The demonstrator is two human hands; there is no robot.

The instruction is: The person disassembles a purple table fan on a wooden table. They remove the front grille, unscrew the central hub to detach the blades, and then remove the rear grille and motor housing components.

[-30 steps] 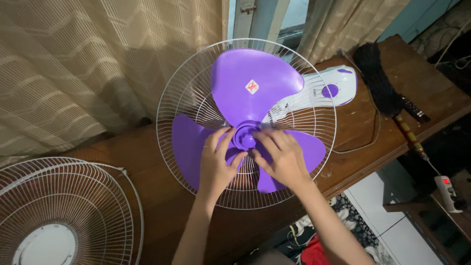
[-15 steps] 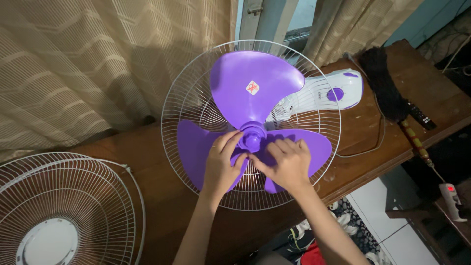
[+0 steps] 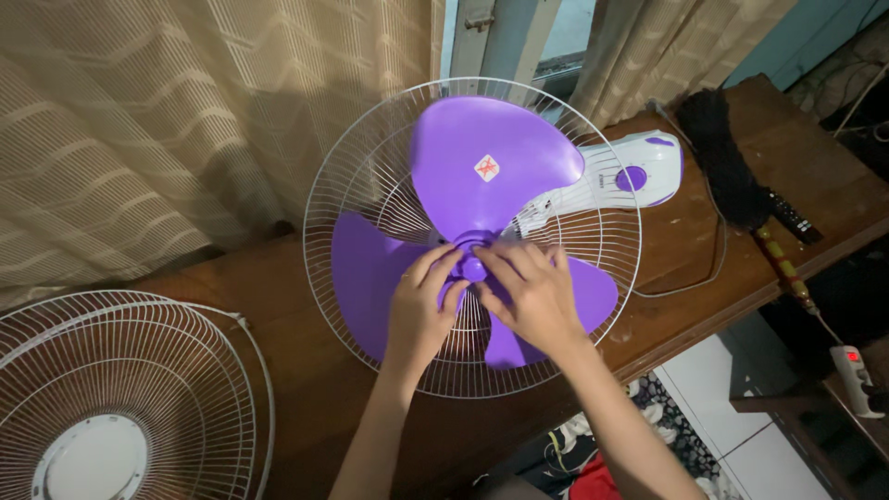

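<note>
Purple three-blade fan, both our hands at its hub.

Our left hand (image 3: 419, 310) and right hand (image 3: 530, 294) pinch the purple hub cap (image 3: 473, 268) from either side, fingers curled narrow around it. The fan blade (image 3: 495, 171) lies in the white rear grille (image 3: 352, 185) on the wooden bench (image 3: 287, 315). White-and-purple fan base (image 3: 639, 173) behind; loose front grille (image 3: 120, 389) at left; black duster (image 3: 722, 157) at right.

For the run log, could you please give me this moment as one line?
left hand: on purple hub | right hand: on hub | fan blades: in rear grille | front grille: apart, left
</note>
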